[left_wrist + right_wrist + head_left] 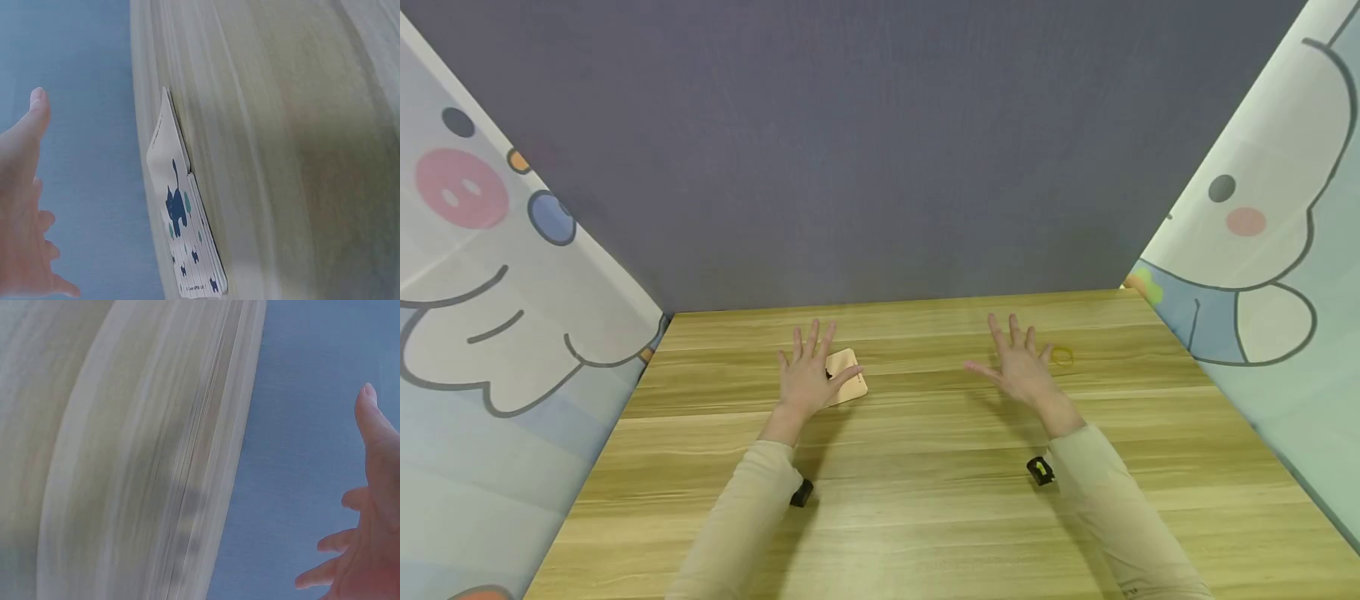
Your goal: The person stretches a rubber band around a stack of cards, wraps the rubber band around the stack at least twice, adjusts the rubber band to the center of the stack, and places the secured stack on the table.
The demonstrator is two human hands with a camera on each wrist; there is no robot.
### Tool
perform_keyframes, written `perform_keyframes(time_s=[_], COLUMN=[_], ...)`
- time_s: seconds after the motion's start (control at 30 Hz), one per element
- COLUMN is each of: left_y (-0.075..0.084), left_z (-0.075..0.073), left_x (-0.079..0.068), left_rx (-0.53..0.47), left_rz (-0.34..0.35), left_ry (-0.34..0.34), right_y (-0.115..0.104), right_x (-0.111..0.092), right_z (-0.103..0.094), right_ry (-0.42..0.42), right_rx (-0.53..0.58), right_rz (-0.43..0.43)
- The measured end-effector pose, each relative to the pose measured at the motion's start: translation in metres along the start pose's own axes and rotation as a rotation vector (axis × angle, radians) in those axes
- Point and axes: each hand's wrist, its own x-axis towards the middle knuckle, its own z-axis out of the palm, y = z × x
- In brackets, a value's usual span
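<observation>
In the head view, my left hand (805, 383) is held with fingers spread, above the left part of the table and partly hiding a small cream-coloured paper booklet or card stack (853, 392). The left wrist view shows dark cat drawings on this paper stack (181, 206), whose layered edges lie on the wood. My left thumb (37, 112) is apart from it there. On the other side, my right hand (1024, 373) is also spread and holds nothing. Just right of its little finger lies a thin yellow rubber band (1062, 364).
The wood-grain table (917, 500) ends at a dark grey panel (880, 167) at the back. Cartoon-printed curtains (535, 333) stand along the left and right sides. Black wrist devices (1040, 471) sit at both sleeves.
</observation>
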Motion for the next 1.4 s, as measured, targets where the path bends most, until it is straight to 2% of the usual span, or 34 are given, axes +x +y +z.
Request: perform_keyframes(time_s=[0.2,0.37,0.5,0.63,0.73,0.9,1.2,1.4], left_y=[-0.004,-0.007,-0.010,-0.015,-0.019,-0.032,-0.052,-0.057], left_z=[-0.003,-0.009,-0.013,-0.016,-0.019,-0.021,-0.012,-0.014], left_x=[-0.003,-0.009,-0.013,-0.017,-0.020,-0.025,-0.031,-0.035], left_rx=[-0.095,-0.197,-0.264,-0.372,-0.497,-0.664,-0.840,-0.932], left_rz=[-0.012,0.004,0.016,-0.006,-0.041,-0.118,-0.289,-0.366], left_ry=[0.013,0.036,0.064,0.076,0.056,0.017,0.017,-0.030], right_y=[0.002,0.007,0.012,0.019,0.025,0.034,0.054,0.066], right_x=[-0.003,-0.005,-0.005,-0.006,-0.008,-0.011,-0.018,-0.021], right_z=[-0.002,-0.003,-0.004,-0.005,-0.006,-0.007,-0.008,-0.008], right_ry=[0.029,0.042,0.087,0.151,0.180,0.197,0.224,0.220], right_rx=[0.071,0.123,0.166,0.224,0.273,0.360,0.507,0.593], right_rz=[0.015,0.029,-0.006,-0.060,-0.072,-0.029,0.039,0.109])
